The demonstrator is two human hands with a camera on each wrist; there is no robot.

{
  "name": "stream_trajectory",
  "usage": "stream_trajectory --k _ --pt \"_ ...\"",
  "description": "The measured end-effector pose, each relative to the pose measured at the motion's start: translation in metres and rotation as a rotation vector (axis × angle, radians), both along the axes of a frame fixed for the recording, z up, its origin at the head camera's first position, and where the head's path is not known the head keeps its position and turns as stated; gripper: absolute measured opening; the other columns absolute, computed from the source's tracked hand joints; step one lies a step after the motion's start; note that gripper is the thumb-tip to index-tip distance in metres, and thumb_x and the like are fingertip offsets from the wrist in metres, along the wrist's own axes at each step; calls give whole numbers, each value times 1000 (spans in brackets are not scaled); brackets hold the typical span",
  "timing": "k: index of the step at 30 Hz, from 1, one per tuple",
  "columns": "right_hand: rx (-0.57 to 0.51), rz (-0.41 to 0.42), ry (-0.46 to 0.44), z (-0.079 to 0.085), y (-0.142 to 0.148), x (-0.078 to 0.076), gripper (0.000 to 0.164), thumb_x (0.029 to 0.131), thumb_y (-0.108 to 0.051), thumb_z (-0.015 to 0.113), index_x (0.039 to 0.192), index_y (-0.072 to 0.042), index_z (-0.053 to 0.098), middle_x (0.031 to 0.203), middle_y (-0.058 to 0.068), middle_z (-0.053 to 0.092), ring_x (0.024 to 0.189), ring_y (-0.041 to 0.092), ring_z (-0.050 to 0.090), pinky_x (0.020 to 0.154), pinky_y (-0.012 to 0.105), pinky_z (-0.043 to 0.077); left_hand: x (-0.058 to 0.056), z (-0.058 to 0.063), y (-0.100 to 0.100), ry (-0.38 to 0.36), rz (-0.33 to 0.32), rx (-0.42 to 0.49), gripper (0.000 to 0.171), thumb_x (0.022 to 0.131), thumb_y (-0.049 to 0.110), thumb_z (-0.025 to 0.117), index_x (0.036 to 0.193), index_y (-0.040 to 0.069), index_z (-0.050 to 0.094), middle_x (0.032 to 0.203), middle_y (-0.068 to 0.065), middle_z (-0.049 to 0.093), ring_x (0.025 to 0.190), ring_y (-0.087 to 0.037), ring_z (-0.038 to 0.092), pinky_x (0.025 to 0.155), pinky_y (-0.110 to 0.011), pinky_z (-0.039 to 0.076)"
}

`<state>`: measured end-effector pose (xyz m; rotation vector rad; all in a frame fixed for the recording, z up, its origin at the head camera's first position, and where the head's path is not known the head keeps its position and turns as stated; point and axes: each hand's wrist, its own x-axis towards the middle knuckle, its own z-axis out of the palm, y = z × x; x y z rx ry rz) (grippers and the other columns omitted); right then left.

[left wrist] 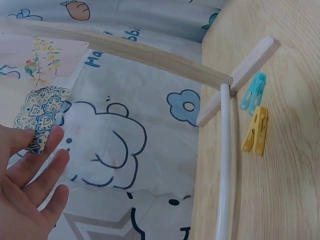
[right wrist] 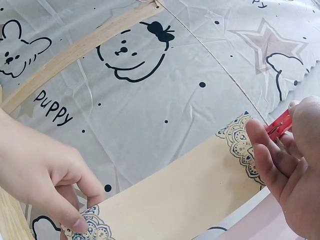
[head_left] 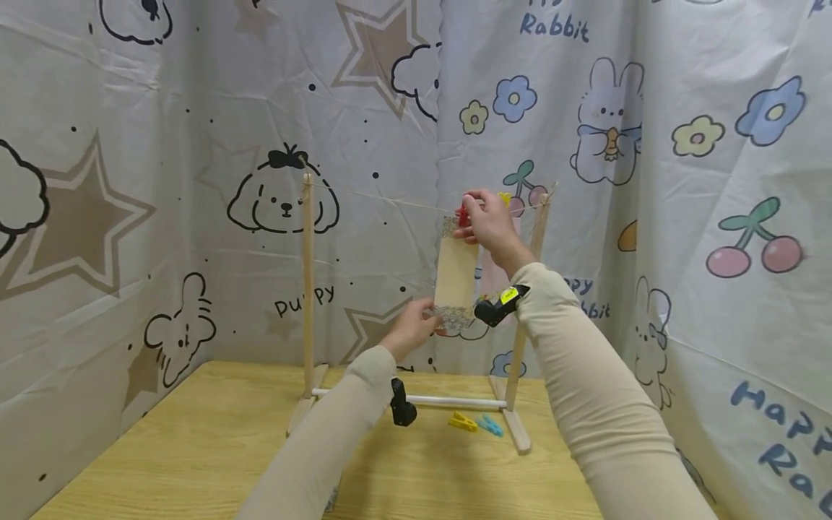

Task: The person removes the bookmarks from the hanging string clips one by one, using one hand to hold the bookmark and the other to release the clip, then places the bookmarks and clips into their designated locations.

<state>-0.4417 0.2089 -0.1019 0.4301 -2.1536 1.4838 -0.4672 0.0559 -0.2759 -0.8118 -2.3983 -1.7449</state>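
Cream card (head_left: 457,271) with a lacy patterned band at each end was held lengthwise just under the string (head_left: 377,198), which ran between two wooden uprights (head_left: 308,289). The right hand (head_left: 490,220) pinched a red clothespin (right wrist: 280,124) at the card's upper band, close against the string. The left hand (head_left: 411,328) steadied the lower end, thumb and forefinger pinching the patterned band while its other fingers lay loosely extended.

One piece of the work looked finished: a pink card (head_left: 495,267) hung behind the right hand on the right-hand stretch of the string, with a yellow clip (head_left: 505,198) showing on the line above it. The cream card seemed partway there. It was lined up, but fingers hid the bite of the red clothespin, so whether it had caught both card and string could not be told.

On the bench (head_left: 195,448), near the foot of the right upright, a yellow clothespin (head_left: 463,421) and a light-blue clothespin (head_left: 490,425) lay side by side, unused. A scrap of patterned material (head_left: 331,498) showed beside the left sleeve; most of it was hidden, though it could have been another piece not yet hung.
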Motion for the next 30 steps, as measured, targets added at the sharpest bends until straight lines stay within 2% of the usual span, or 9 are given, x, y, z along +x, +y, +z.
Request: stream_trajectory --k 3,7,10,12,14,18,21,24,30 --pt "3 -8 -12 -1 1 1 42 113 -28 43 146 -3 47 122 18 64 68 14 69 62 22 54 1 0 -3 11 21 -29 18 108 11 57 93 4 49 97 -19 72 56 -14 44 52 -29 31" --pt "8 -29 -30 -2 2 2 42 113 -29 43 146 -2 47 123 19 64 67 11 68 63 22 54 2 -1 -6 33 40 -61 18 108 11 56 92 6 53 102 -15 70 79 -19 64 60 -30 41" --pt "10 -35 -34 -1 1 4 43 113 -29 44 146 -2 47 122 19 65 67 12 68 64 22 54 2 -1 -6 32 35 -53 15 109 10 55 96 2 55 104 -14 69 90 -25 69 66 -34 48" --pt "16 -35 -30 -1 1 5 43 113 -29 45 146 -2 47 121 19 65 67 12 68 65 23 54 3 -1 -6 16 26 -28 9 109 10 54 108 2 59 108 -16 68 92 -26 72 76 -38 54" --pt "26 -32 -25 1 0 6 42 113 -29 44 145 -2 46 119 19 65 67 13 68 64 23 54 5 0 -7 -3 14 -2 17 109 9 53 124 1 58 115 -19 66 93 -27 73 88 -45 55" --pt "50 -33 -11 2 -1 6 37 113 -26 41 141 -2 44 116 19 66 66 12 68 62 23 52 7 2 -8 -19 -2 34 35 109 8 52 144 6 51 131 -24 61 96 -29 74 104 -56 47" --pt "65 -41 -8 2 -2 4 35 113 -24 40 140 -2 42 114 19 66 66 12 68 61 23 51 7 2 -9 -9 -19 64 36 109 5 51 146 7 51 142 -23 54 100 -33 73 103 -55 48" --pt "58 -51 -14 2 -4 2 33 114 -22 39 139 -2 42 115 18 65 66 11 68 59 23 50 7 1 -10 3 -33 94 34 109 1 50 142 7 54 147 -20 49 105 -35 70 97 -48 54" --pt "24 -57 18 -1 -2 1 31 113 -22 40 136 -1 44 122 18 66 62 9 67 58 23 48 10 0 -11 29 -41 100 29 109 0 50 137 5 57 140 -19 53 107 -35 68 89 -41 57"
